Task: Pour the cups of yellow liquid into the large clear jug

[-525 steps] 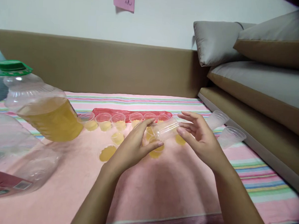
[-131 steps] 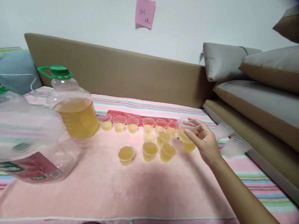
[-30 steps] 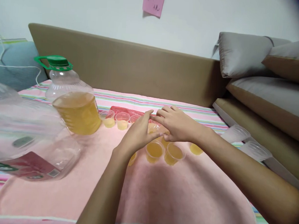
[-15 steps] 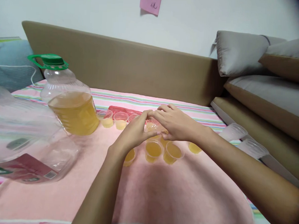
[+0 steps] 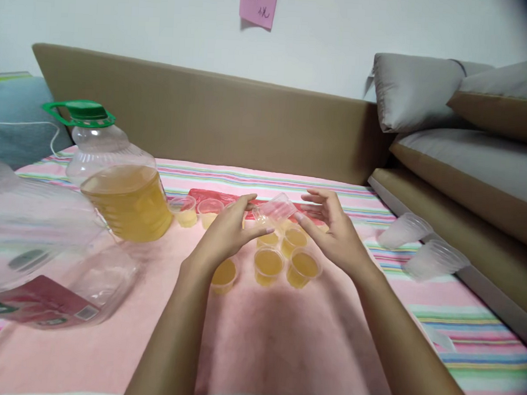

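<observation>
- Holding a small empty clear plastic cup (image 5: pixel 277 208) tilted on its side, the left hand (image 5: pixel 226 234) and the right hand (image 5: pixel 334 233) meet above the cluster of small clear cups filled with yellow liquid (image 5: pixel 269 262); the left fingertips pinch its near end, while the right hand is spread, its fingers just at the other end.
- Judging by this, an empty cup is being separated or readied; the next move would call for setting it upright on the pink towel (image 5: pixel 282 340) beside the filled ones without knocking them.
- Far behind, a row of more filled cups (image 5: pixel 196 209) stands along a red strip (image 5: pixel 214 196).
- To the left stands a large clear plastic jug with a green cap, half full of yellow liquid (image 5: pixel 117 196); nearer left lies an empty clear jug with a red label (image 5: pixel 35 256), its print unreadable.
- Two empty clear cups lying on their sides (image 5: pixel 420 244) rest at the right on the striped cloth.
- On the far wall a pink sticky note (image 5: pixel 258 4) reads "301" with an unclear mark below.
</observation>
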Tool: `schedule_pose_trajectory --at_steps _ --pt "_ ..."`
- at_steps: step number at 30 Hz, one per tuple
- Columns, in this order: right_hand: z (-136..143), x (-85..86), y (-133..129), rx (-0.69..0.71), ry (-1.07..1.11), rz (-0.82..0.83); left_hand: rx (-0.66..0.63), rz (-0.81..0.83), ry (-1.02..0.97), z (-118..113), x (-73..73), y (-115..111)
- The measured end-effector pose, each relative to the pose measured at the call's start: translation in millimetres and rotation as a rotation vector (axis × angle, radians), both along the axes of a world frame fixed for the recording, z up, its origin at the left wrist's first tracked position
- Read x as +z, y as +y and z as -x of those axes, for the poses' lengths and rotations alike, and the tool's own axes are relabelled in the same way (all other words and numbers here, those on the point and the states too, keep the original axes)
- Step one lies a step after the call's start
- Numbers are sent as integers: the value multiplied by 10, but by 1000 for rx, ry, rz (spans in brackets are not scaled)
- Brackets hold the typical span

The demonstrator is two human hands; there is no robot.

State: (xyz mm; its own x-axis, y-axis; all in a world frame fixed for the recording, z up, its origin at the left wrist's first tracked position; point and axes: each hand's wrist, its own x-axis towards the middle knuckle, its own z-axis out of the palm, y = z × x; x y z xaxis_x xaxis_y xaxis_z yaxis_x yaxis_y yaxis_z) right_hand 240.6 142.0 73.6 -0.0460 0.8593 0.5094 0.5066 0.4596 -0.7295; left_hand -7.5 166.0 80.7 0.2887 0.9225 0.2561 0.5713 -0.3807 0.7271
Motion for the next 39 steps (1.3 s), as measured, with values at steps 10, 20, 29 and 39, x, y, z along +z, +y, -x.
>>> schedule_pose_trajectory --at_steps 10,20,29,39 --pt "211 -122 196 -85 154 -11 -54 -20 -50 6 -42 -2" --pt "312 -207 69 -141 148 -34 -38 -25 -2 5 -89 12" --pt "290 -130 59 -133 145 -29 -55 -43 -10 -7 -99 15" --pt "321 -214 179 -24 280 57 -81 -36 -45 -41 -63 0"
